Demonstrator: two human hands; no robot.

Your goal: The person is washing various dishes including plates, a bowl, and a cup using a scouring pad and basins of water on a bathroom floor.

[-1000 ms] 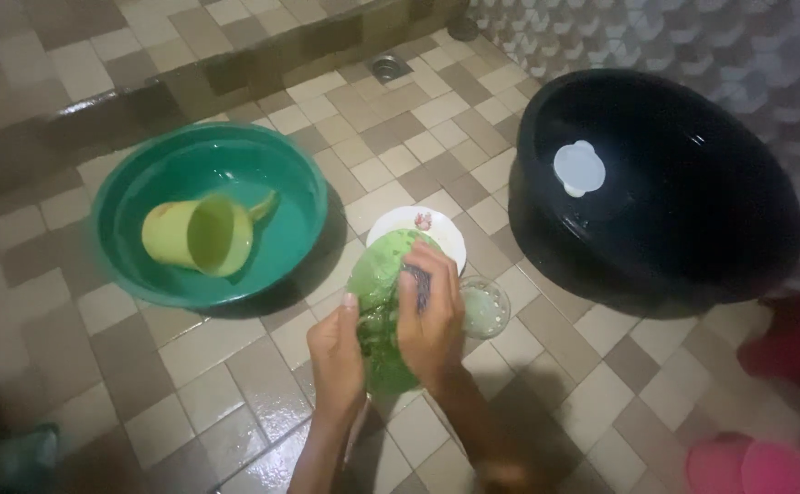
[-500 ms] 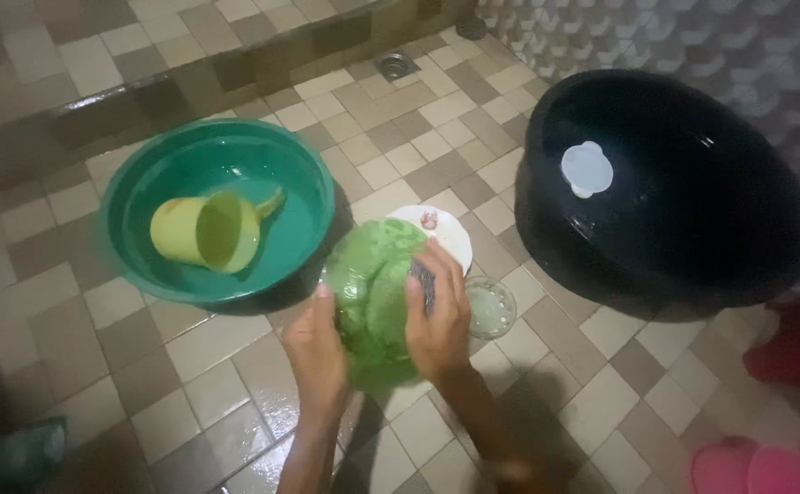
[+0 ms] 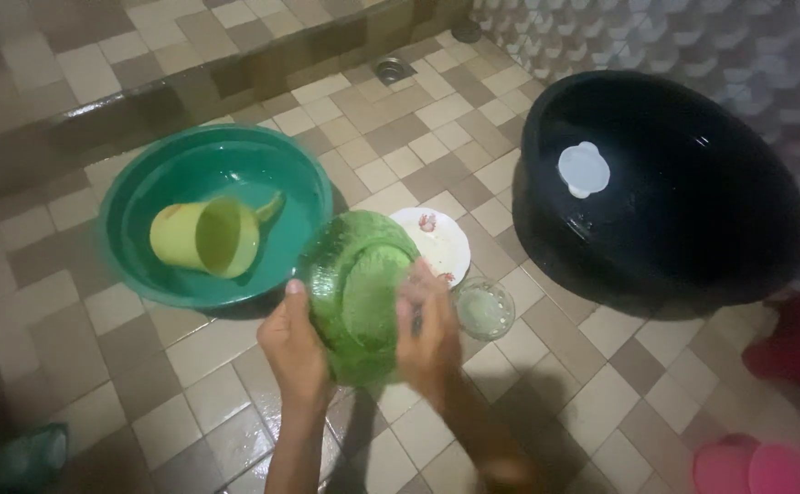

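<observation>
Gripping green glass plate (image 3: 356, 293) by its left rim with left hand (image 3: 295, 352), tilted on edge above tiled floor (image 3: 190, 402); right hand (image 3: 427, 334), blurred, pressed against plate's right face, grasp indeterminate; white saucer (image 3: 437, 242) just behind.

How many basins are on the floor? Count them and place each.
2: a green basin at left holding a yellow cup, and a black basin at right holding a white lid. None seem hidden.

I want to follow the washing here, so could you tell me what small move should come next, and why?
Probably carry on scrubbing: the left hand grips the rim of the tilted green glass plate, the right hand lies blurred on its face, and the green basin sits beside.
</observation>
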